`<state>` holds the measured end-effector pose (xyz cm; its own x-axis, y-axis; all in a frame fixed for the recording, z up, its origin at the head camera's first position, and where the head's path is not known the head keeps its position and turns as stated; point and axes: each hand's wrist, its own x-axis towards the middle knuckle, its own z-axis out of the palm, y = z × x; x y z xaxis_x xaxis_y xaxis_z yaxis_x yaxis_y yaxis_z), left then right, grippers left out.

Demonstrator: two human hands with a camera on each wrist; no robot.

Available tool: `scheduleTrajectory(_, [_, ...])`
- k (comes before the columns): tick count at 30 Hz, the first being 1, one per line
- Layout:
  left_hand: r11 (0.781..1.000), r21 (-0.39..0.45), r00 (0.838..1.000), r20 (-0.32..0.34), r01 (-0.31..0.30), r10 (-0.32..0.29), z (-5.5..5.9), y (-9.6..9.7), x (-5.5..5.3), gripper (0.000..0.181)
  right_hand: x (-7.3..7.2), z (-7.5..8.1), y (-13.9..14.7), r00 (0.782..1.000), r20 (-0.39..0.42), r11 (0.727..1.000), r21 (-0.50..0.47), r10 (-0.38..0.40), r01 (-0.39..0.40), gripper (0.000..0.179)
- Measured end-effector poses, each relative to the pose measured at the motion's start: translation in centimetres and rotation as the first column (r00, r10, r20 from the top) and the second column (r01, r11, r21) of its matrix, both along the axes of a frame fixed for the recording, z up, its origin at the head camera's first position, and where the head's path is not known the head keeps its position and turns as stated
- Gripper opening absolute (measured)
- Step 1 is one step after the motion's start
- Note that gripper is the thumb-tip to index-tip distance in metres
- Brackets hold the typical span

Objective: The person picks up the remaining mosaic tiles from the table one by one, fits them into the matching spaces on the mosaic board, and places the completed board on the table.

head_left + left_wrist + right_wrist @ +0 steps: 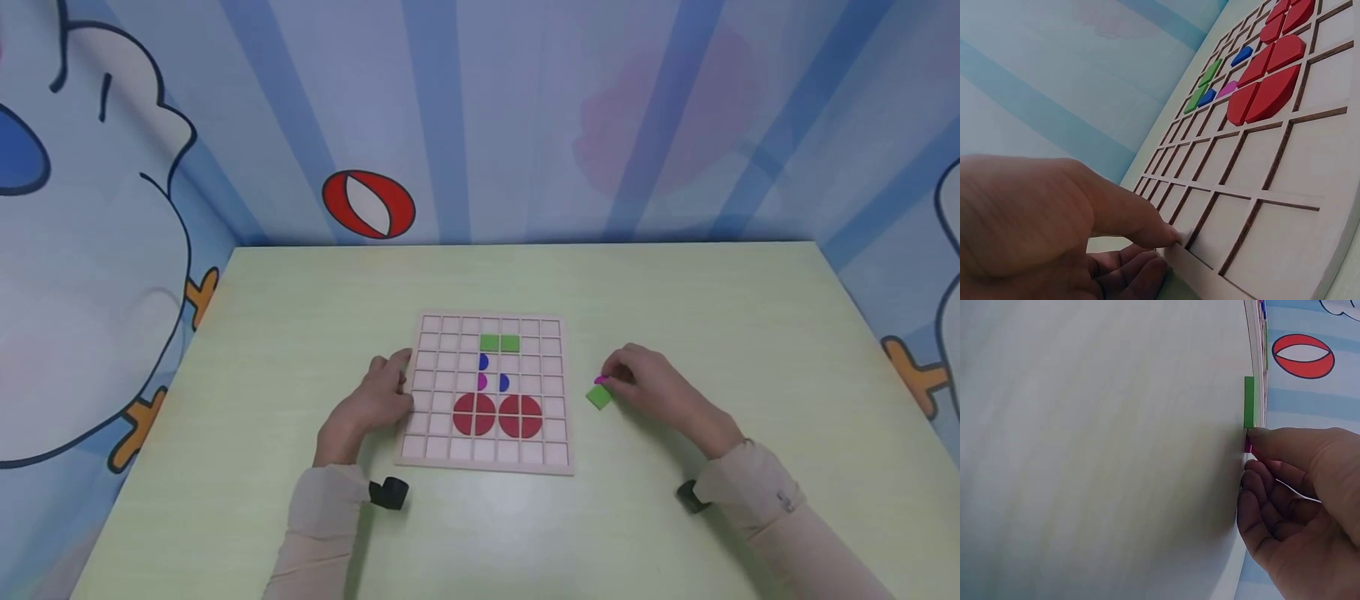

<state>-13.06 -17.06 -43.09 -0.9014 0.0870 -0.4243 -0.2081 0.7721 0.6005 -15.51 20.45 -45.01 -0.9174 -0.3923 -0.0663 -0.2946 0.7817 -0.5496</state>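
Note:
A pale wooden grid board (438, 451) lies on the table between the hands. My left hand (369, 404) holds its left edge; in the left wrist view the thumb (1157, 232) is on the rim and the other fingers are curled at the outer side. To the right of the board, my right hand (651, 385) pinches a small magenta piece (601, 380), mostly hidden by thumb and fingers. Right beside those fingertips is a green square tile (598, 397). The right wrist view shows the magenta piece (1248, 441) against the green tile's (1249, 403) end.
Set in the board are two green squares (499, 343), two blue half-rounds (504, 383), a magenta half-round (482, 382) and red quarter pieces (520, 416) forming two discs. The light green table (315, 292) meets a cartoon-printed wall (517, 125) behind.

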Motion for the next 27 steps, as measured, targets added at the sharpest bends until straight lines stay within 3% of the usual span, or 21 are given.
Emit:
scheduleTrajectory(17, [1.0, 0.007, 1.0, -0.001, -0.005, 0.005, 0.1, 0.1, 0.0, 0.071, 0.3, 0.7, -0.1, 0.995, 0.074, 0.998, 0.017, -0.068, 0.067, 0.005])
scheduleTrajectory(27, [1.0, 0.006, 1.0, -0.008, 0.003, -0.003, -0.1, 0.0, 0.0, 0.071, 0.3, 1.4, 0.0, 0.984, 0.124, 0.99, -0.045, -0.128, 0.135, 0.008])
